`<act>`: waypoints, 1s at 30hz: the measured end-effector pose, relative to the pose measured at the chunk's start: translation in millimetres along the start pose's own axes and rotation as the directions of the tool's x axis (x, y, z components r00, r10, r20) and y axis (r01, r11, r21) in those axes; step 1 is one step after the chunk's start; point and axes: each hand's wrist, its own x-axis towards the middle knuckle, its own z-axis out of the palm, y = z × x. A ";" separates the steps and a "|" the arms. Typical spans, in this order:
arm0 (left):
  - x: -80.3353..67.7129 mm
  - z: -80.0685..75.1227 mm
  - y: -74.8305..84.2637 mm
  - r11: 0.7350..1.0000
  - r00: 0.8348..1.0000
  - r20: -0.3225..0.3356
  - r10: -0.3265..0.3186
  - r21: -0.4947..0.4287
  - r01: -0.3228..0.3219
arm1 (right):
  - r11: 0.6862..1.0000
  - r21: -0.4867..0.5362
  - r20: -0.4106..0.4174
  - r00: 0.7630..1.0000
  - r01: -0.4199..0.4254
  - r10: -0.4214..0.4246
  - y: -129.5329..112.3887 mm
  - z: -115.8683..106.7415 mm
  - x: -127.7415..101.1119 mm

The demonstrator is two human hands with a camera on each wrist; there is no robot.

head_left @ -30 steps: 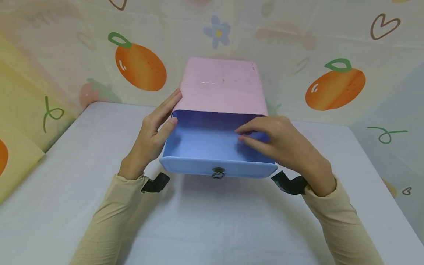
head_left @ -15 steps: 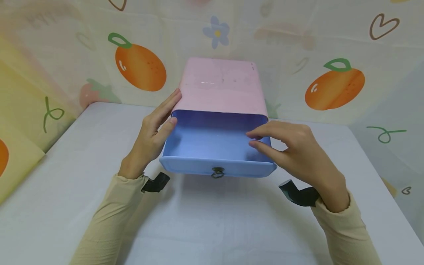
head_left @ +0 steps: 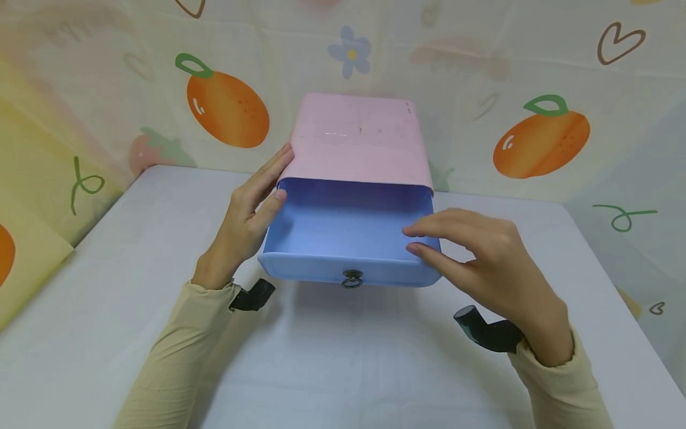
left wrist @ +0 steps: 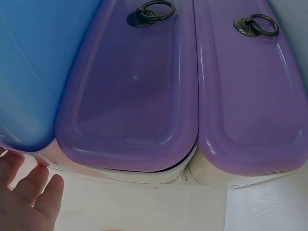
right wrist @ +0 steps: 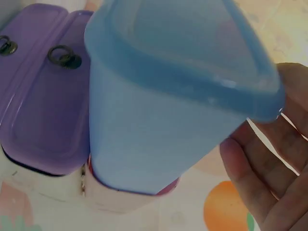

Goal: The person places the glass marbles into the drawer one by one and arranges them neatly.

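A pink-topped drawer cabinet stands at the back of the white table. Its top blue drawer is pulled out toward me, with a dark ring handle on its front and nothing showing inside. My left hand rests with straight fingers against the cabinet's left side, the thumb at the drawer's left wall. Just off the drawer's right front corner is my right hand, its fingers relaxed and holding nothing. The right wrist view shows the blue drawer from below beside my fingers.
Below the blue drawer are two closed purple drawers, each with a ring handle. A fruit-patterned cloth backs the table on the far, left and right sides. Black straps sit at both wrists.
My right hand has drawn out of the blue drawer, moving right and toward me. The left hand, the drawer and the cabinet have stayed put.
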 end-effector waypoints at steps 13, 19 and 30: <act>0.0 -0.2 -1.1 1.000 1.000 -0.006 -0.005 0.002 0.005 | 0.990 0.111 -0.243 0.968 0.090 -0.061 -18.0 13.8 -6.5; 0.3 0.5 -1.4 1.000 1.000 -0.002 -0.004 0.003 0.004 | 0.972 0.160 -0.297 0.948 0.172 -0.119 -21.7 18.0 -10.2; 0.2 0.5 -1.7 1.000 1.000 0.002 -0.003 0.000 0.003 | 0.967 0.173 -0.216 0.965 0.189 -0.150 -23.4 24.9 -17.4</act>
